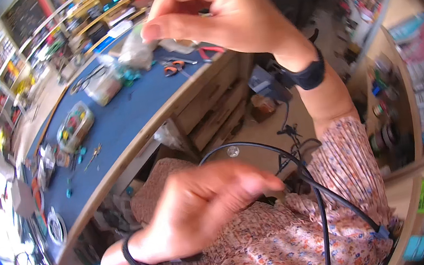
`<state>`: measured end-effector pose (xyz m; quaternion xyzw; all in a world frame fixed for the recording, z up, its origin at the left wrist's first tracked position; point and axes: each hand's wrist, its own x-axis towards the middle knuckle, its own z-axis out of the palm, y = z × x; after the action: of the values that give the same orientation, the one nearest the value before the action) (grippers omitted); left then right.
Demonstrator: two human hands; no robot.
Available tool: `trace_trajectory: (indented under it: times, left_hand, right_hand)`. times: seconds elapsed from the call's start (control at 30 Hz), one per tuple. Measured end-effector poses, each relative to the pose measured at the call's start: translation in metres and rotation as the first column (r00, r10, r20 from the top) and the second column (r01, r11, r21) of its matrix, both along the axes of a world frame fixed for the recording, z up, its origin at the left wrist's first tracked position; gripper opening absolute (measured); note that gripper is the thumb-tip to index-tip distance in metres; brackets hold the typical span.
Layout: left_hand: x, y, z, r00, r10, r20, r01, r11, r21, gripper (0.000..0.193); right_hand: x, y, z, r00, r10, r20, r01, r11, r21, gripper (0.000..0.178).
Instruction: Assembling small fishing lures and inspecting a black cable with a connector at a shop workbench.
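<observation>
My right hand [229, 17] is raised at the top, over the far end of a blue-topped workbench [128, 108]. Its thumb and index finger meet in a pinch, and whatever they hold is too small or hidden to name. Lower down, in front of my body, is my left hand [195, 207], slightly blurred. Its fingers are pressed together toward the right; what is in them cannot be made out. A black cable [278, 149] loops behind the left fingertips and runs down over my patterned clothing [291, 245].
On the bench lie orange-handled pliers [175, 66], a red-handled tool [210, 53], a clear plastic bag [136, 51], and a clear container [75, 127] of small colourful parts. Wooden drawers [217, 113] sit under the bench. An open shelf [388, 109] stands at right.
</observation>
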<state>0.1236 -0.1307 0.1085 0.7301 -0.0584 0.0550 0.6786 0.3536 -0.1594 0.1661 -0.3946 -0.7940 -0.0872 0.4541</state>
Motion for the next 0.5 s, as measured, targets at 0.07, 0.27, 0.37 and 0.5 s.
trace_trajectory:
  times: [0.07,0.27,0.37,0.5]
  left_hand:
    - [-0.014,0.030,-0.004,0.955,0.297,-0.016,-0.298,0.955,-0.006,0.027]
    - [-0.041,0.104,-0.039,0.725,0.689,0.006,-0.548,0.581,-0.602,0.027]
    - [-0.065,0.122,-0.059,0.672,0.738,0.060,-0.517,0.525,-0.676,0.027]
    - [-0.091,0.135,-0.084,0.678,0.732,0.069,-0.508,0.535,-0.676,0.027]
  right_hand:
    - [-0.003,0.053,-0.021,0.984,-0.178,-0.029,0.175,0.981,-0.086,0.021]
    - [-0.085,0.112,-0.110,0.758,0.041,-0.651,-0.501,0.676,-0.541,0.044]
    - [-0.135,0.117,-0.141,0.644,0.030,-0.765,-0.696,0.439,-0.569,0.047]
    - [-0.160,0.121,-0.167,0.575,0.001,-0.818,-0.793,0.244,-0.558,0.033]
